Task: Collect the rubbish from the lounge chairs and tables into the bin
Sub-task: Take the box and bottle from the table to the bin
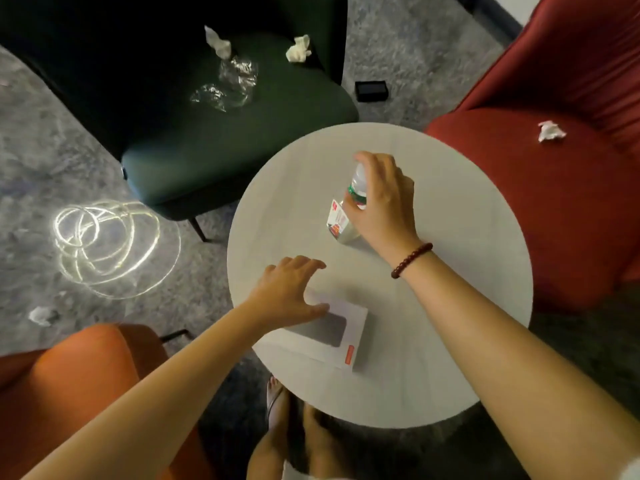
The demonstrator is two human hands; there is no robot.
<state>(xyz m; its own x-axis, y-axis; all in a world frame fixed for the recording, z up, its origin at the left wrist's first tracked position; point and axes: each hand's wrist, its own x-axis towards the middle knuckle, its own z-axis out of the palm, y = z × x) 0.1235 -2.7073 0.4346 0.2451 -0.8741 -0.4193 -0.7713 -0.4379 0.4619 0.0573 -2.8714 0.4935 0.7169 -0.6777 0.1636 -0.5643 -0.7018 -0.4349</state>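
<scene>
I see the bottle [341, 216] standing on the surface [450, 306], with the box [332, 337] lying nearer me. On the far left chair [194, 161] lie two tissues [218, 43] and wrappers [228, 84]; another tissue [550, 131] lies on the right chair [540, 216].

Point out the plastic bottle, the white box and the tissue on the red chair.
plastic bottle [337, 220]: head view, on its red and white label.
white box [341, 336]: head view, on its top face.
tissue [550, 132]: head view, middle of the crumpled wad.
</scene>
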